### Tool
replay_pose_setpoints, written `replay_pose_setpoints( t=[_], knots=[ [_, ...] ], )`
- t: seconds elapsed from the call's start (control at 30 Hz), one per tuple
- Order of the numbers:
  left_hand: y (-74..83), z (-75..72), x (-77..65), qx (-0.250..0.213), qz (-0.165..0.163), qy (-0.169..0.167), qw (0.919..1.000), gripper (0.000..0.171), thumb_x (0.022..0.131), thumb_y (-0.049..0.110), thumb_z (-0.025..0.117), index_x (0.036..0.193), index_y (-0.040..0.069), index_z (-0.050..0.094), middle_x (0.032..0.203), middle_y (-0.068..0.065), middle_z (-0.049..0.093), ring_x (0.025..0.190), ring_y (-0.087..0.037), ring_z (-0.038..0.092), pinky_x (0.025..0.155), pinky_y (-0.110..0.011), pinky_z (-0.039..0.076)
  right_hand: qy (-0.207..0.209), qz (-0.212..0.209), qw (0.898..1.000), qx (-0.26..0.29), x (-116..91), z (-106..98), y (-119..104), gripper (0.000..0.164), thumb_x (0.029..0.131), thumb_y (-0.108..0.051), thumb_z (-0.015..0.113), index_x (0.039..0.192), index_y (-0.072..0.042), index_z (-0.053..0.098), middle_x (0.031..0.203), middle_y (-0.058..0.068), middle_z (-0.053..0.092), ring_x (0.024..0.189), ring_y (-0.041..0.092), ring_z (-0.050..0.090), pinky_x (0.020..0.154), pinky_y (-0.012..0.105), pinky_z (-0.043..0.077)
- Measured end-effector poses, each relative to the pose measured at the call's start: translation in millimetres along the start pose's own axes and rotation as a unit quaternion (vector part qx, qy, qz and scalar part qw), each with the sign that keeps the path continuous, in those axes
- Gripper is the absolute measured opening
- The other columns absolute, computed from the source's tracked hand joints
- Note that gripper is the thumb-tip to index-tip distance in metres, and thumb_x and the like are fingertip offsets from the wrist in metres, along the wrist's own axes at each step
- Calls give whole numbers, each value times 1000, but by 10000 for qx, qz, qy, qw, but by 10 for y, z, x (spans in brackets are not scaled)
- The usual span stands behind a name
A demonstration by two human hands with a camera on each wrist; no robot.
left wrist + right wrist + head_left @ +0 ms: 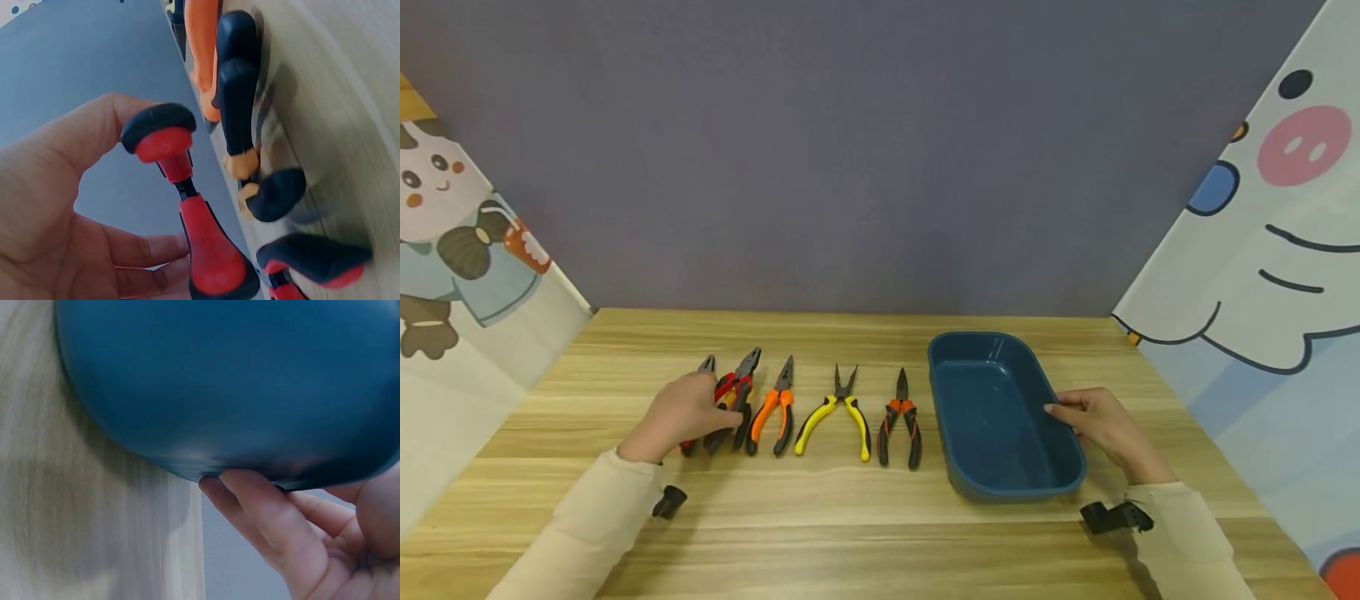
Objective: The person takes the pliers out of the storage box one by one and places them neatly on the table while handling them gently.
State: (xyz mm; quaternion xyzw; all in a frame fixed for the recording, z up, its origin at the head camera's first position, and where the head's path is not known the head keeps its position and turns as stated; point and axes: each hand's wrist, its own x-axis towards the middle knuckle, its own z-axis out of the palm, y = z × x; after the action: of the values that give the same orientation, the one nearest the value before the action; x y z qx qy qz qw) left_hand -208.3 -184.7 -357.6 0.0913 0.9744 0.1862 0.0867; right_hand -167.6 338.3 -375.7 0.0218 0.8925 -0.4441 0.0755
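My left hand (679,414) grips red-and-black pliers (215,250) by the handles, thumb on one handle and fingers on the other. Their metal nose (748,363) points away from me. In the left wrist view, these pliers stand above the table, close to pliers with black and yellow-orange handles (237,115). A second red-and-black pair (312,259) lies beside them, partly hidden by the hand in the head view. My right hand (1103,427) pinches the right rim of a dark blue plastic bin (996,421), thumb inside and fingers against the outer wall (219,394).
To the right of the left hand lie orange pliers (771,410), spread yellow pliers (833,405) and orange-and-black pliers (900,408) in a row on the wooden table (820,533). A grey panel (850,167) rises behind the table's far edge.
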Motion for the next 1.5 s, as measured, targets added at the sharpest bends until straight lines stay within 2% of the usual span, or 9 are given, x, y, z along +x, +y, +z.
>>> replay_pose_setpoints(
  t=[0.1,0.2,0.3,0.4,0.5,0.57,0.63,1.07,1.5],
  knots=[
    [-38,-27,-13,80,-44,-17,10000,36,78,30,72,63,10,47,51,4,32,41,-9,29,43,-24,29,3,2,10000,52,6,0,-1,48,94,-18,57,125,18,49,111,28,64,69,4,62,61,29,55],
    [-76,-49,-23,97,-72,-67,9999,36,78,31,72,82,-1,57,50,4,33,40,-8,29,42,-24,29,-18,-31,9999,117,12,-4,-2,46,94,-17,57,124,18,50,109,27,64,70,5,64,61,30,55],
    [-114,-57,-17,103,-51,-122,9999,57,78,30,71,110,-13,54,48,6,31,39,-8,26,42,-24,28,-13,-40,9999,95,13,-7,-3,46,94,-17,57,123,18,51,108,26,65,68,5,63,61,30,55],
    [-147,-61,1,102,-38,-159,9998,71,78,31,70,123,-20,46,46,7,28,38,-7,25,42,-24,27,-23,-51,10000,64,11,-10,-1,46,94,-18,57,123,18,51,108,27,65,68,6,64,61,30,55],
    [-179,-66,7,107,-100,-171,9997,43,79,32,70,96,-7,62,47,6,30,40,-8,29,45,-26,29,-32,-60,10000,65,12,-9,5,46,94,-18,57,123,18,50,108,27,65,69,6,65,61,30,55],
    [-204,-74,3,78,-170,-162,9997,32,79,32,71,72,4,56,49,5,30,42,-9,29,46,-26,28,-37,-60,10000,53,12,-10,3,46,94,-18,57,124,18,50,108,27,65,69,5,64,61,30,55],
    [-227,-83,-5,39,-248,-157,9996,41,79,33,71,61,12,41,52,4,30,45,-10,29,47,-27,28,-16,-56,10000,-4,14,-10,3,47,94,-18,57,124,17,50,109,27,65,69,4,63,60,29,55],
    [-433,-158,-68,-156,-591,-204,9979,37,80,34,67,72,7,45,59,0,38,48,-12,32,47,-28,30,-4,-88,10000,23,5,-10,4,47,94,-18,57,124,17,50,111,28,63,68,3,62,58,29,54],
    [-711,-174,-108,-167,-727,-72,9972,42,81,38,66,63,11,38,53,3,32,46,-10,29,45,-27,29,-13,-131,9999,46,-3,3,16,47,95,-18,56,126,16,49,118,32,59,67,3,59,60,29,54]
  ],
)
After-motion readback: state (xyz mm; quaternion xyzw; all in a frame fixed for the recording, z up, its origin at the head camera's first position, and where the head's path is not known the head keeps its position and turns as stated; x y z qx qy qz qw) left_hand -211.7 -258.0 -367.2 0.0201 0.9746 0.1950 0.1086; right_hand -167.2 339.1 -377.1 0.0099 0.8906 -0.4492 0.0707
